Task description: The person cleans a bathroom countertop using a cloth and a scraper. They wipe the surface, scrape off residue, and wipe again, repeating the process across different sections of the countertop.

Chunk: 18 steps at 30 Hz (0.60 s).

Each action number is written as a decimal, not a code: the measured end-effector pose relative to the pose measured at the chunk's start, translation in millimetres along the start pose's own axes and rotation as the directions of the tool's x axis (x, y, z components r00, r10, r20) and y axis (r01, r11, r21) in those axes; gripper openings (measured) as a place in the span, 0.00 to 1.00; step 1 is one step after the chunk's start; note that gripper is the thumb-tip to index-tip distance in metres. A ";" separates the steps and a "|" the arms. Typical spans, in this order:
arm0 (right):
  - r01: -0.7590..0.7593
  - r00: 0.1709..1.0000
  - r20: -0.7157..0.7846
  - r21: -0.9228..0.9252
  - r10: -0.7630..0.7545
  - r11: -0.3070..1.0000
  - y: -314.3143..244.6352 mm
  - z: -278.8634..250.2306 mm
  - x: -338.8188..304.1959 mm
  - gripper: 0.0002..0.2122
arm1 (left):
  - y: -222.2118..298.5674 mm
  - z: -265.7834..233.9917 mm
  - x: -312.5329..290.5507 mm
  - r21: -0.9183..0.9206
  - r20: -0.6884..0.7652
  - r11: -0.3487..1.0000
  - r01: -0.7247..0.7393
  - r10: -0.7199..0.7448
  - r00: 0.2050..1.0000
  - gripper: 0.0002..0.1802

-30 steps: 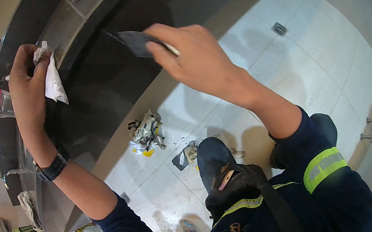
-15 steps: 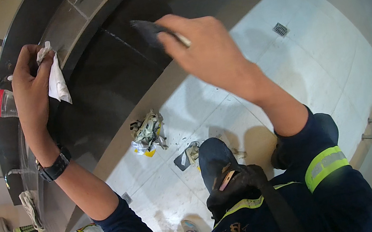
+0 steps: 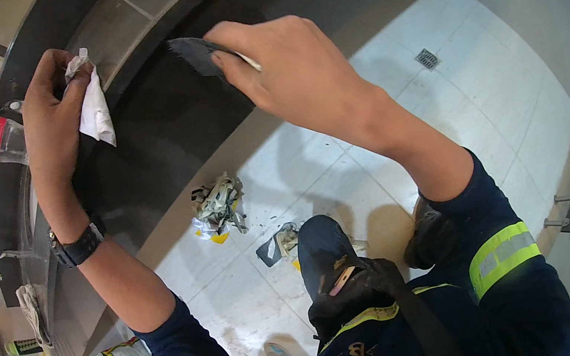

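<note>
My left hand [image 3: 52, 130] is at the counter's edge at upper left, its fingers closed on a crumpled white tissue [image 3: 95, 118] that hangs down. My right hand [image 3: 309, 72] grips a thin dark grey flat piece with a ragged edge [image 3: 195, 57]. A pale strip shows by the thumb; the rest is covered by my fingers, and I cannot tell what kind of tool it is. The piece is in front of the dark panel [image 3: 164, 130] below the counter; whether it touches is unclear. Beside my left hand is a clear plastic bottle with a red label [image 3: 6, 139].
Crumpled scraps [image 3: 218, 208] lie on the white tiled floor [image 3: 313, 166], with a dark flat piece [image 3: 268, 252] near my knee. A faucet [image 3: 10, 256] and a cloth [image 3: 33, 318] are along the counter at left. A floor drain [image 3: 426, 59] sits at right.
My right hand has moved left and slightly up along the dark panel with the dark piece. My left hand, still holding the tissue, has shifted slightly up.
</note>
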State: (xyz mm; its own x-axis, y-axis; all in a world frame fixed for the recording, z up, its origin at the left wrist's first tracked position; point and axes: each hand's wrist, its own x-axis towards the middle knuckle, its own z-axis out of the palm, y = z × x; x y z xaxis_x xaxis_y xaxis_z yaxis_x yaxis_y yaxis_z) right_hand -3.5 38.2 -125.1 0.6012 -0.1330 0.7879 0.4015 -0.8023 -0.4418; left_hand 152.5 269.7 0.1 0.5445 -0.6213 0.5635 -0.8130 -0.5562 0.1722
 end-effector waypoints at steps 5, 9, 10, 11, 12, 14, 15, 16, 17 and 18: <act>-0.049 0.999 -0.019 0.003 0.049 0.999 11.9 -6.5 -9.7 0.08 | 0.8 3.8 0.4 0.039 -0.035 0.998 -0.051 0.052 0.998 0.11; -0.004 1.000 0.003 -0.030 0.004 1.000 8.5 -4.6 -5.3 0.06 | -0.9 0.1 -2.4 -0.033 0.003 0.999 0.000 0.000 1.000 0.11; -0.008 1.000 -0.005 -0.040 0.007 0.999 14.2 -5.7 -7.2 0.06 | 0.0 1.7 -4.2 -0.043 -0.006 0.999 -0.006 0.005 1.000 0.11; 0.017 1.000 -0.026 -0.040 -0.018 0.999 16.1 -5.4 -7.0 0.06 | 1.4 3.4 -4.3 -0.056 -0.014 0.998 -0.012 0.011 1.000 0.11; 0.042 0.998 -0.046 -0.041 -0.043 0.998 17.5 -4.9 -6.6 0.06 | 1.8 2.9 -3.1 -0.040 -0.019 0.999 -0.017 0.017 1.000 0.11; 0.067 0.996 -0.052 -0.032 -0.069 0.997 13.5 -1.7 -1.7 0.06 | 0.5 2.4 0.1 -0.009 -0.020 1.000 -0.027 0.027 0.999 0.11; 0.069 0.997 -0.039 -0.022 -0.069 0.997 4.7 4.4 6.8 0.06 | -2.2 3.2 1.4 -0.015 -0.010 1.000 -0.026 0.026 1.000 0.10; 0.070 0.997 -0.026 -0.013 -0.070 0.997 0.2 7.1 10.9 0.06 | -5.8 4.9 2.5 -0.021 0.000 0.999 -0.026 0.026 1.000 0.10; 0.049 0.998 -0.036 -0.011 -0.049 0.999 1.1 8.2 6.8 0.06 | -9.5 0.7 0.4 -0.012 0.011 1.000 -0.017 0.017 1.000 0.10; 0.030 0.998 -0.045 -0.027 -0.032 0.999 6.9 2.6 -0.8 0.07 | -6.3 1.1 -0.4 -0.028 0.000 1.000 -0.012 0.012 1.000 0.10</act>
State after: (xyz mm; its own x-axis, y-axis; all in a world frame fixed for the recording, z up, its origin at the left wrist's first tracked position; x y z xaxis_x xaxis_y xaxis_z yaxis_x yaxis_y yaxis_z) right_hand 0.6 34.2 -129.9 0.5566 -0.1335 0.8200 0.4009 -0.8213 -0.4059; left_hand 157.6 272.9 -2.1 0.5344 -0.6285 0.5652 -0.8251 -0.5329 0.1875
